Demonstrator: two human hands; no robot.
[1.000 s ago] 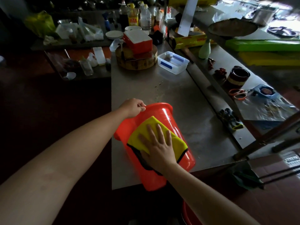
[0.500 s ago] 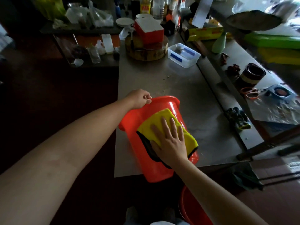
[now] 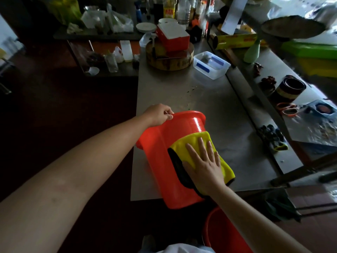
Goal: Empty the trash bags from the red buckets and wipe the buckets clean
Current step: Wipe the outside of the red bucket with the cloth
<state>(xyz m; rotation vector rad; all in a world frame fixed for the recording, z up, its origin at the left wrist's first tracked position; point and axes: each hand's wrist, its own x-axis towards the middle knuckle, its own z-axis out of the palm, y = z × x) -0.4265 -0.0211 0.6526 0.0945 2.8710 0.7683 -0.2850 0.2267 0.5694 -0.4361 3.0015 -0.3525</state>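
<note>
Nearest us, a spare bucket (image 3: 224,232) is sitting low by our legs. Above it, our right hand (image 3: 204,165) is pressing flat, fingers spread, on the yellow cloth (image 3: 191,143) against the red bucket (image 3: 175,136). That bucket is lying on its side with its base overhanging the steel table's (image 3: 209,106) near edge. Our left hand (image 3: 158,114) is gripping its far rim. We are judging that hard pressing could roll it off the left edge. Bare tabletop is lying open beyond, before the clear container (image 3: 211,64).
</note>
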